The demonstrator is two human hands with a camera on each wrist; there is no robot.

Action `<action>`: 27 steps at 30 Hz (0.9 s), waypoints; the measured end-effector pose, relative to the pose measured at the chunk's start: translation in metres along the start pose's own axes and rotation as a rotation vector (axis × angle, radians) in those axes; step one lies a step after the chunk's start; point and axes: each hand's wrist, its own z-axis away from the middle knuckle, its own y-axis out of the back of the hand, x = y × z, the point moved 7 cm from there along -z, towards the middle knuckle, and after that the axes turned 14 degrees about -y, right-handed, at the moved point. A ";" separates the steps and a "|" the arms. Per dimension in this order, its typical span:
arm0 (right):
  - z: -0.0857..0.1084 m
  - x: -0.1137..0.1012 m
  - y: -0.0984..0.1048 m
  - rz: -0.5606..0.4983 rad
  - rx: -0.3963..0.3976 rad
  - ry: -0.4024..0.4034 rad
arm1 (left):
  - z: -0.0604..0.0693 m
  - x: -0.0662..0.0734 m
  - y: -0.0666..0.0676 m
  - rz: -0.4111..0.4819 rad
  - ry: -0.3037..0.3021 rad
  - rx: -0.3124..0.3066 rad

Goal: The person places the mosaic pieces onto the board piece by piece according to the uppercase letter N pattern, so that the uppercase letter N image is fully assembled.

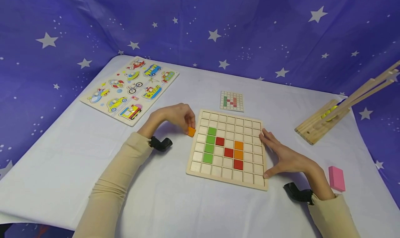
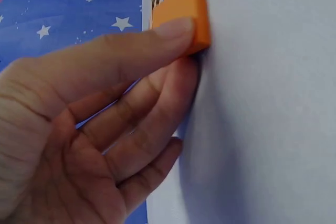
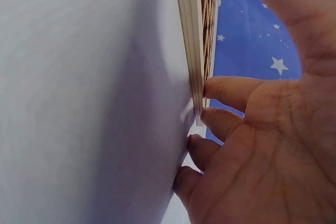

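In the head view my left hand (image 1: 178, 116) pinches an orange square tile (image 1: 191, 132) beside the left edge of a wooden grid board (image 1: 227, 183). The left wrist view shows the tile (image 2: 181, 10) between thumb and fingertips, just off the white cloth. Set in the board are several green tiles (image 1: 209, 148) in a column, three red tiles (image 1: 228, 152) on a diagonal, and two orange tiles (image 1: 239, 145) above the lowest red one. My right hand (image 1: 289, 158) rests its spread fingers and thumb along the board's right edge, also visible in the right wrist view (image 3: 252, 150).
Behind the board lies a small pattern card (image 1: 231, 101). A vehicle picture puzzle (image 1: 125, 92) is at the back left. To the right stand a slanted wooden frame (image 1: 322, 127) with yellow pieces and a pink block (image 1: 336, 178). A starry blue cloth (image 1: 187, 40) hangs behind.
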 end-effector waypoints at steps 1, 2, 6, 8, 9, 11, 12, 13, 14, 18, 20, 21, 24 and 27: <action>0.000 0.000 0.000 0.001 0.000 0.000 | 0.000 -0.001 0.001 -0.005 -0.001 0.016; 0.000 0.000 0.000 0.002 0.000 0.002 | 0.001 -0.003 0.003 -0.008 0.000 0.034; 0.000 -0.001 0.000 0.003 0.000 0.005 | 0.001 -0.009 0.009 -0.015 0.012 0.116; 0.000 -0.001 0.000 0.000 0.000 0.006 | 0.001 -0.010 0.012 -0.010 0.014 0.154; 0.000 -0.001 0.000 0.001 0.000 0.004 | 0.001 -0.011 0.013 -0.009 0.015 0.175; 0.001 -0.001 -0.001 0.001 0.001 0.003 | 0.001 -0.011 0.017 -0.010 0.014 0.222; 0.001 -0.001 -0.001 0.002 0.001 0.002 | 0.001 -0.012 0.018 -0.013 0.010 0.244; 0.001 -0.001 -0.001 0.001 0.001 0.002 | 0.001 -0.012 0.020 -0.016 0.008 0.263; 0.001 0.000 -0.001 0.002 0.002 0.001 | 0.001 -0.013 0.021 -0.018 0.006 0.281; 0.000 0.001 -0.001 -0.004 0.003 0.000 | 0.000 -0.012 0.024 -0.017 0.007 0.320; 0.000 0.001 -0.001 -0.006 0.003 0.001 | 0.001 -0.012 0.025 -0.013 0.013 0.334; 0.000 0.002 -0.001 -0.008 0.002 0.000 | 0.001 -0.011 0.026 -0.016 0.013 0.344; 0.000 0.002 -0.001 -0.004 0.001 -0.001 | 0.000 -0.009 0.029 -0.020 0.014 0.391; -0.001 0.002 -0.001 -0.003 0.002 -0.001 | -0.005 -0.002 0.030 -0.007 -0.012 0.441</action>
